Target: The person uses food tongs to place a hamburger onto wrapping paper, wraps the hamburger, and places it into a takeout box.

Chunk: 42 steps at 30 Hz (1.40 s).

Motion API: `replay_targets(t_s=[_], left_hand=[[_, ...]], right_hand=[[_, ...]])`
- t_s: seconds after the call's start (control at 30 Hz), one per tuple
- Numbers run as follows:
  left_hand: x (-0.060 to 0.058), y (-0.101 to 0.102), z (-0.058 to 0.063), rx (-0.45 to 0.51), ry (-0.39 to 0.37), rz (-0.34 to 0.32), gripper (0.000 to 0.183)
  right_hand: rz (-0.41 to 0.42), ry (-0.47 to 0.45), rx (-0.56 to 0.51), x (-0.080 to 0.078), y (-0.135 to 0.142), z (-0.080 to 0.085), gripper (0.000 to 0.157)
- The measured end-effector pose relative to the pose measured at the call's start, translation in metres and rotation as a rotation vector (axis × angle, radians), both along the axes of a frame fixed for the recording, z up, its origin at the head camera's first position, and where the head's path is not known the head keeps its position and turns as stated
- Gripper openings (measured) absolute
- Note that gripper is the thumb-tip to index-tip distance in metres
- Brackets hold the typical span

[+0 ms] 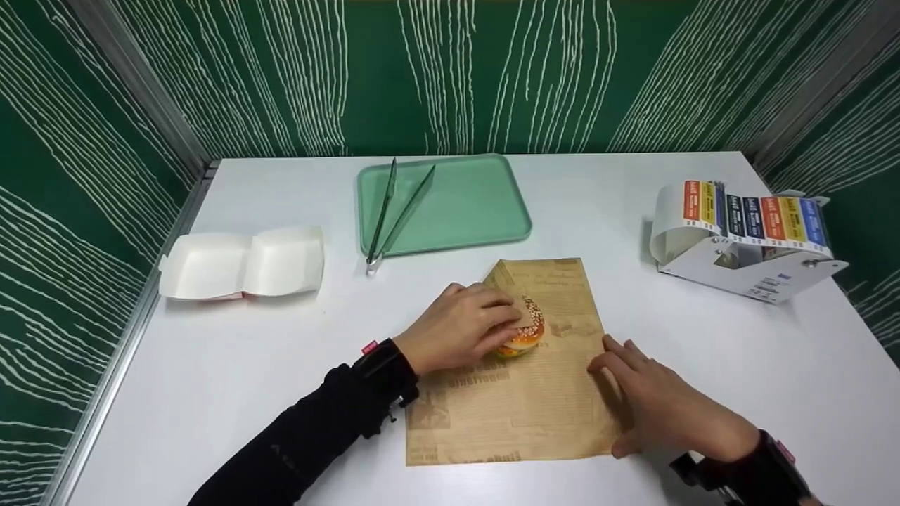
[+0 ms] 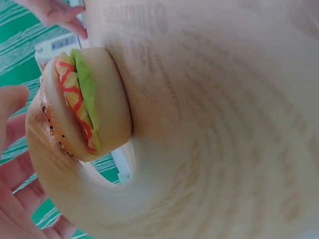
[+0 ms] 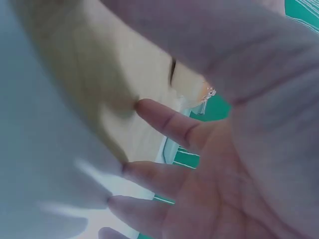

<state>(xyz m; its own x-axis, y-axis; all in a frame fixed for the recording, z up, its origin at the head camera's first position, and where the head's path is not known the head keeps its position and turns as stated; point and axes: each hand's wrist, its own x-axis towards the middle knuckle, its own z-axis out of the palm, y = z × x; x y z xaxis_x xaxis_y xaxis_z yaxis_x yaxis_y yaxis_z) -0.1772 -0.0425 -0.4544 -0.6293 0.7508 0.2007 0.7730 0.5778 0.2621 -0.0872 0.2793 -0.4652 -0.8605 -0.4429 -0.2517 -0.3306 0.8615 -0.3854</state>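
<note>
1. We see large printed words on the brown paper, along with smaller lines and pictures in a newspaper style; they are too faint for us to read with certainty.
2. At the right, we find a white holder with a row of small packs in red, yellow, black and blue; their lettering is too tiny to make out. A label with fine print sits on the holder's side.
3. The toy burger rests on the paper, towards its far half, with seeds, lettuce and red sauce showing.
4. Our left hand is narrow, its fingers curled over a folded flap of paper and holding it against the burger; hand and flap hide part of the bun from above.
5. Our right hand is wide, fingers spread, fingertips at the paper's right edge.
6. Beyond the paper, a green tray lies on the white desk, with spread tongs across its left part, their joined end past the near rim.
7. An unfolded white food box lies at the left, well apart from the burger.
</note>
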Motion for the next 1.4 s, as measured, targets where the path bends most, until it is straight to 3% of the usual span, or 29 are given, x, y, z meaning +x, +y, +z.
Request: replay_targets(t_s=[0.1,0.33,0.53,0.63,0.77,0.93,1.0,1.4], left_hand=[[0.000,0.000,0.000,0.006,-0.013,-0.001,0.036],[0.000,-0.002,-0.002,0.027,-0.022,-0.011,0.036],[-0.001,-0.004,-0.004,0.062,-0.005,-0.037,0.036],[-0.001,-0.004,-0.004,0.068,-0.012,-0.046,0.036],[-0.001,-0.005,-0.004,0.063,-0.033,-0.047,0.038],[-0.001,-0.005,-0.004,0.047,-0.060,-0.046,0.040],[-0.001,-0.005,-0.004,0.049,-0.078,-0.043,0.041],[-0.001,-0.009,0.000,0.089,-0.110,-0.045,0.037]], right_hand=[[0.011,0.061,-0.038,0.000,0.002,-0.002,0.091],[0.067,0.343,-0.056,-0.007,0.006,-0.010,0.048],[0.117,0.476,-0.062,-0.014,0.011,-0.013,0.033],[0.111,0.472,-0.070,-0.016,0.013,-0.013,0.029],[0.072,0.387,-0.111,-0.021,0.014,-0.012,0.024],[-0.026,0.239,-0.264,-0.030,0.012,-0.013,0.003],[-0.056,0.213,-0.326,-0.033,0.011,-0.013,0.011],[-0.100,0.283,-0.455,-0.043,0.000,-0.011,0.021]])
